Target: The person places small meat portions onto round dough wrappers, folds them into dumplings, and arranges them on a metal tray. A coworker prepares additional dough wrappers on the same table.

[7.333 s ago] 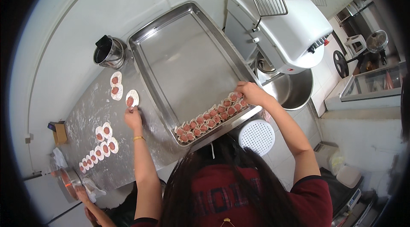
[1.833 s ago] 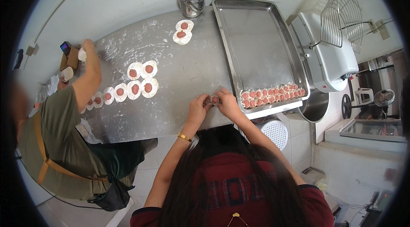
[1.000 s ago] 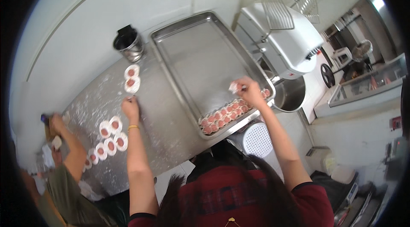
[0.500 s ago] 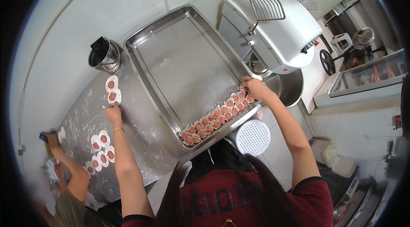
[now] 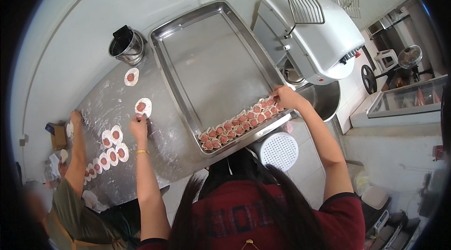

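Between the pinched fingers of my left hand [image 5: 139, 127] is the near edge of a round dough wrapper topped with pink meat filling [image 5: 146, 103], just over the steel table. Another filled wrapper [image 5: 135, 74] lies farther away, apart from it. My right hand [image 5: 288, 97] reaches over the right side of a large steel tray [image 5: 170, 81], its fingers closed on a small open-topped dumpling at the row's right end; the fingers partly hide it. Several such dumplings [image 5: 233, 129] stand packed in rows along the tray's near edge.
More filled wrappers [image 5: 112, 157] lie left on the floury steel table [image 5: 162, 165]. A co-worker's hand [image 5: 75, 117] is beyond them, near a small cardboard box [image 5: 58, 138]. A steel pot [image 5: 130, 51] stands behind; a white machine [image 5: 319, 34] and round white stool [image 5: 278, 151] are rightward.
My left hand has drawn its filled wrapper away from the other one, rightward and nearer. My right hand stays at the row's end. The co-worker's arm has reached farther forward.
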A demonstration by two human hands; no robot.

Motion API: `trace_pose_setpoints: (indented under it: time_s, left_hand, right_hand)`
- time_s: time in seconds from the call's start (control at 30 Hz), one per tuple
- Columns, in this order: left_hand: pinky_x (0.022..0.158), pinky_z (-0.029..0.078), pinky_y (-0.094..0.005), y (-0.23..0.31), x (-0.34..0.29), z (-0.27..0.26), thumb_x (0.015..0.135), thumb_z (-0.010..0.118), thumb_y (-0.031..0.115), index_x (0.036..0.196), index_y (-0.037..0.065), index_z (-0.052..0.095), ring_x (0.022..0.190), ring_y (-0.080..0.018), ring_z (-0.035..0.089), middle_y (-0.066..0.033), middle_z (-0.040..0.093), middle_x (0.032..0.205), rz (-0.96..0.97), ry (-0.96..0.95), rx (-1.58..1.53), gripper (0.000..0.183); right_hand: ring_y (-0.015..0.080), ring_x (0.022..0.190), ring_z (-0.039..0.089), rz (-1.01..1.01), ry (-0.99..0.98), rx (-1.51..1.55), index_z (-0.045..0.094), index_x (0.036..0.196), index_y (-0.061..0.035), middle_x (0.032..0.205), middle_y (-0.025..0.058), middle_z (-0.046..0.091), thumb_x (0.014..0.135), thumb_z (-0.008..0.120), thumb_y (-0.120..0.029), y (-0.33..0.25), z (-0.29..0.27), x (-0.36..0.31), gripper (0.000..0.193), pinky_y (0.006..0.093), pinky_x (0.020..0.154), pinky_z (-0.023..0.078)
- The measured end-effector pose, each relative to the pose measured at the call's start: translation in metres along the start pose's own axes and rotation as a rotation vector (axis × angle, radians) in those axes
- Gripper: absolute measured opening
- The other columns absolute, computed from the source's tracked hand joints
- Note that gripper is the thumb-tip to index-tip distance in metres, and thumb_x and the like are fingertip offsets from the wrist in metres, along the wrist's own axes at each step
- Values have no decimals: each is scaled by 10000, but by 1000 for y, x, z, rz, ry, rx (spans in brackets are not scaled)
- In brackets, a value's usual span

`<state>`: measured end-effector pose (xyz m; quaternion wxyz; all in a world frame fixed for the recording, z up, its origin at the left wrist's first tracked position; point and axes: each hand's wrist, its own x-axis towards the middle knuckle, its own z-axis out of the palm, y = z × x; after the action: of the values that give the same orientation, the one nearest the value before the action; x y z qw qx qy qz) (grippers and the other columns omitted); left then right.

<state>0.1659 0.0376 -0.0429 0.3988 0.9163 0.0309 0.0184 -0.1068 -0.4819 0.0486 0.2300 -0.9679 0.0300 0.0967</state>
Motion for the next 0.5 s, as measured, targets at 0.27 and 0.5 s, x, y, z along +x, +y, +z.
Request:
trace_pose_setpoints:
  time_s: [0.27, 0.5]
  left_hand:
    - [639, 483, -344, -2, -50, -13, 750, 688, 124, 852, -15, 630, 660, -225, 628, -134, 651, 727, -21, -40, -66, 182]
    - [657, 489, -324, 12, -82, -14, 744, 686, 122, 870, 23, 619, 659, -193, 606, -100, 644, 743, 33, 88, -148, 174]
  right_hand:
    - [374, 753, 621, 47, 56, -19, 686, 787, -2, 755, 210, 633, 624, 609, -34, 6, 9, -3, 183, 414, 694, 500]
    - [389, 768, 618, 81, 14, 14, 677, 850, 4, 834, 232, 630, 661, 592, -86, 6, 6, -3, 225, 431, 699, 488]
